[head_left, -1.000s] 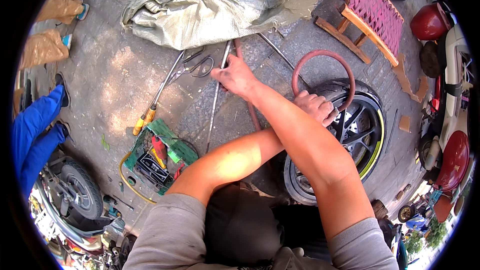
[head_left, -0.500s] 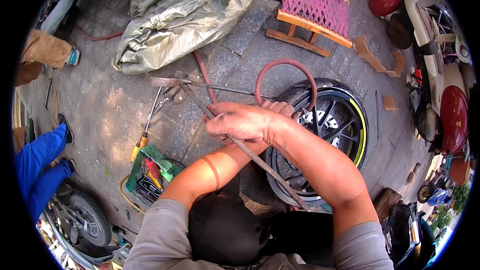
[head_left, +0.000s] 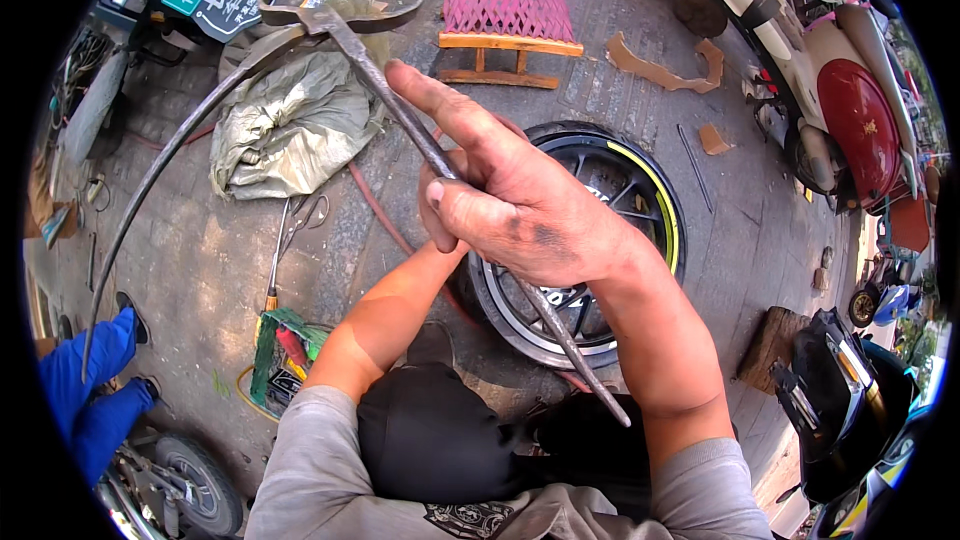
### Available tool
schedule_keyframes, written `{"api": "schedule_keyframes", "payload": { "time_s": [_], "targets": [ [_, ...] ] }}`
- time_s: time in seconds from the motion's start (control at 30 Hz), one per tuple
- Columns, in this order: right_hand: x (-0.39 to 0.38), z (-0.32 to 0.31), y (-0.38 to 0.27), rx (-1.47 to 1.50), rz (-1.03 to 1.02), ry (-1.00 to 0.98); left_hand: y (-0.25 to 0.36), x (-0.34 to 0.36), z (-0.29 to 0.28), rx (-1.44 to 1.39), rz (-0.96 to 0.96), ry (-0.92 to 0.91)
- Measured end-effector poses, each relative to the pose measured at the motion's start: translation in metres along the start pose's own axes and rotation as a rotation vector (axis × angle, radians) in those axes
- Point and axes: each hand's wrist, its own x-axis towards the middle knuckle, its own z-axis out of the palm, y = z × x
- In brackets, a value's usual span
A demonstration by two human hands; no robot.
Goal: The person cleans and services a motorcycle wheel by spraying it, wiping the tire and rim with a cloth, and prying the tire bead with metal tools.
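Note:
My right hand point(head_left: 530, 190) grips a long steel lever tool point(head_left: 400, 120), the thumb pressed on its bar and the index finger stretched along it. At the tool's far end are a forked, curved jaw and a long bowed rod that sweeps down to the left. The bar's other end slants down over the wheel. My left forearm point(head_left: 390, 310) reaches up and passes behind my right hand, which hides most of my left hand. Below them lies a motorcycle wheel with its tyre point(head_left: 668, 202), black-spoked with a yellow-green rim stripe.
A woven pink stool point(head_left: 510, 10) and a crumpled sack point(head_left: 290, 125) are ahead. A green toolbox point(head_left: 265, 360) and a screwdriver point(head_left: 276, 260) are at left, near a person's blue trousers point(head_left: 100, 370). A red hose point(head_left: 370, 195) crosses the paving. Scooters point(head_left: 860, 130) and a wood block point(head_left: 765, 345) stand right.
My right hand has raised the lever tool, whose jaw and bowed rod now loom large. My left hand, partly visible by the wheel before, is now behind my right. The view has shifted.

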Motion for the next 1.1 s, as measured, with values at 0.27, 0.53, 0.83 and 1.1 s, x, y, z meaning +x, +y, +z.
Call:
{"api": "schedule_keyframes", "payload": {
  "time_s": [0.27,0.53,0.83,1.1],
  "targets": [
    [-0.110,-0.082,-0.029,0.112,0.121,0.411,-0.105,0.011,0.085,0.258,0.377,0.380],
    [-0.155,-0.167,0.022,0.514,0.088,0.765,-0.107,0.014,0.086,0.219,0.374,0.380],
    [-0.188,-0.218,0.038,0.191,0.333,0.748,-0.110,0.016,0.085,0.212,0.393,0.377],
    [-0.179,-0.225,0.014,-1.359,0.651,0.415,-0.106,0.015,0.083,0.233,0.384,0.370]
  ]
}}
